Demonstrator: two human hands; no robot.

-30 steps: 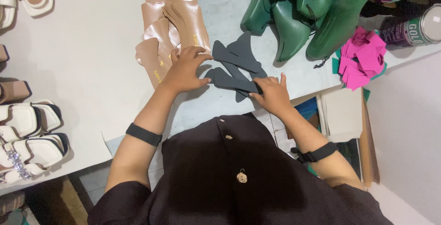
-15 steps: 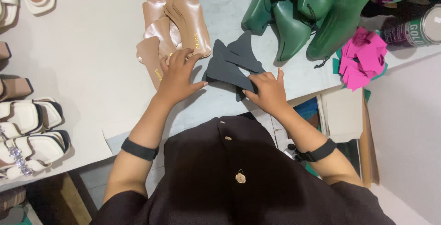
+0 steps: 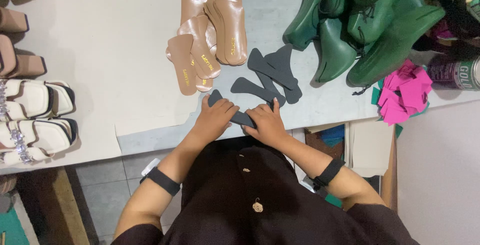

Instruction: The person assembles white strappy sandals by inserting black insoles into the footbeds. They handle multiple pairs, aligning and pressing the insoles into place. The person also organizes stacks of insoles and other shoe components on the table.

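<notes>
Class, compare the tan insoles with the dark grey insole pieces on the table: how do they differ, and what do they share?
The tan insoles are glossy with gold print; the dark grey pieces are matt and plain. The tan insoles lie overlapped, untouched; one dark grey piece lies under the left hand and right hand. The tan insoles look broader, the grey pieces narrower-waisted. Both are flat sole shapes on the same table.

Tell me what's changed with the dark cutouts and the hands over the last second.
Both hands pulled back toward the table's near edge, taking one dark grey cutout from the pile. The left hand and right hand now press it flat between them. The other dark cutouts, earlier bunched under the hands, lie spread out beyond them. The tan insoles, green shoe lasts, pink scraps and white sandals stayed put.
</notes>
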